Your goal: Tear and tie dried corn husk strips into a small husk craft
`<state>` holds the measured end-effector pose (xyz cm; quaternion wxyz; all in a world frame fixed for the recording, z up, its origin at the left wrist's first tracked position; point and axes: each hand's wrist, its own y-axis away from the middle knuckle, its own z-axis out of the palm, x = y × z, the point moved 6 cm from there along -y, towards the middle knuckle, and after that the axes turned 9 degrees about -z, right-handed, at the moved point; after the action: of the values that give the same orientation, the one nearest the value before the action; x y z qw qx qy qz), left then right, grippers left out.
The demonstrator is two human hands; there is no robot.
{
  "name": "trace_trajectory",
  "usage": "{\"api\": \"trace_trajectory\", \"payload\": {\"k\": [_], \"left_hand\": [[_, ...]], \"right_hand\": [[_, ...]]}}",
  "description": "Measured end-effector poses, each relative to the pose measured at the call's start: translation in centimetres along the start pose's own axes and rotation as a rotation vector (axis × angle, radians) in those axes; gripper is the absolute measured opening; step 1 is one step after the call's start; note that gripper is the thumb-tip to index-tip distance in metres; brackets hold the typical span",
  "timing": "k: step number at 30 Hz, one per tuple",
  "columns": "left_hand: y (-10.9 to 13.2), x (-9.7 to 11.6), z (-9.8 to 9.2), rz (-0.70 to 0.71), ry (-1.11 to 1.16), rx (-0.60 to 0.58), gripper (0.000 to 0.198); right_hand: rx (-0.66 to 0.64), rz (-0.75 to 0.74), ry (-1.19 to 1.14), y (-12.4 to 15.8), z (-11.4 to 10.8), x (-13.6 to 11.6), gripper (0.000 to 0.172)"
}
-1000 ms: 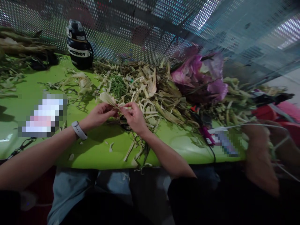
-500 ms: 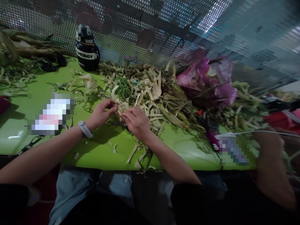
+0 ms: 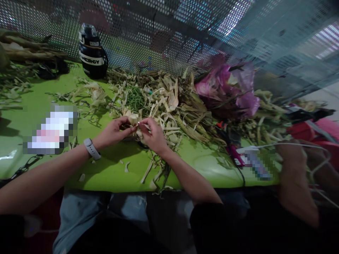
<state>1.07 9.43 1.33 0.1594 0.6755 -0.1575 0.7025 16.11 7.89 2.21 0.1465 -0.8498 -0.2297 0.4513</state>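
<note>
My left hand [image 3: 114, 133], with a pale watch band at its wrist, pinches a pale, leafy plant strip [image 3: 133, 117]. Fingertips almost meet those of my right hand [image 3: 154, 137], which is closed on the same strip from the other side. A tiny bright spot shows between the fingers; what it is cannot be made out. Just beyond the hands lie a bunch of thin green strands [image 3: 136, 98] and a heap of pale plant peelings [image 3: 165, 113]. Dry husks [image 3: 189, 121] spread to the right of the heap.
A black bottle [image 3: 92, 58] stands near the perforated metal panel [image 3: 127, 38]. On the green tabletop [image 3: 103, 176] lie a blurred-out phone-like screen [image 3: 51, 130] at left and a pink plastic bag [image 3: 227, 91] at right. Another person's arm [image 3: 296, 180] rests at the right edge.
My fingers have shifted their pinch, and the curled strip that stood up above my left hand now sits lower between both hands. The whole view has slid slightly, moving everything leftward.
</note>
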Motion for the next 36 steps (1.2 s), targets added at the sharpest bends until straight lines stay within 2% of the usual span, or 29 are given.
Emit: {"api": "trace_trajectory", "payload": {"k": [4, 6, 10, 14, 17, 21, 24, 27, 33, 36], "left_hand": [[-0.1, 0.1, -0.5, -0.006, 0.029, 0.070, 0.040], [-0.2, -0.3, -0.7, -0.064, 0.094, 0.080, 0.040], [-0.5, -1.0, -0.9, -0.144, 0.148, 0.026, 0.036], [-0.8, -1.0, -1.6, -0.145, 0.159, 0.066, 0.036], [-0.7, -0.8, -1.9, -0.181, 0.129, 0.106, 0.038], [-0.5, -0.5, -2.1, -0.229, 0.075, 0.183, 0.040], [-0.4, -0.3, -2.3, -0.210, 0.032, 0.245, 0.038], [-0.5, -0.3, -2.5, -0.152, 0.002, 0.274, 0.039], [-0.6, 0.0, -2.4, -0.033, -0.190, 0.211, 0.033], [-0.7, 0.7, -1.8, 0.062, -0.370, 0.111, 0.021]], "right_hand": [[-0.025, 0.154, -0.335, 0.0, 1.1, 1.3, 0.037], [-0.033, 0.235, -0.473, 0.1, 1.6, 1.8, 0.038], [-0.007, 0.344, -0.609, 0.4, 2.0, 1.8, 0.039], [-0.108, 0.388, -0.665, 0.5, 2.4, 1.3, 0.055], [-0.074, 0.274, -0.499, 0.2, 1.2, 1.3, 0.059], [0.022, 0.018, -0.072, -0.2, -0.7, 0.6, 0.051], [-0.015, -0.189, 0.203, 0.0, -0.5, -0.7, 0.036], [-0.105, -0.362, 0.331, 0.5, 0.7, -1.8, 0.028], [-0.217, -0.446, 0.551, 1.1, 1.7, -2.7, 0.027], [-0.123, -0.505, 0.596, 1.0, 1.0, -3.7, 0.024]]}}
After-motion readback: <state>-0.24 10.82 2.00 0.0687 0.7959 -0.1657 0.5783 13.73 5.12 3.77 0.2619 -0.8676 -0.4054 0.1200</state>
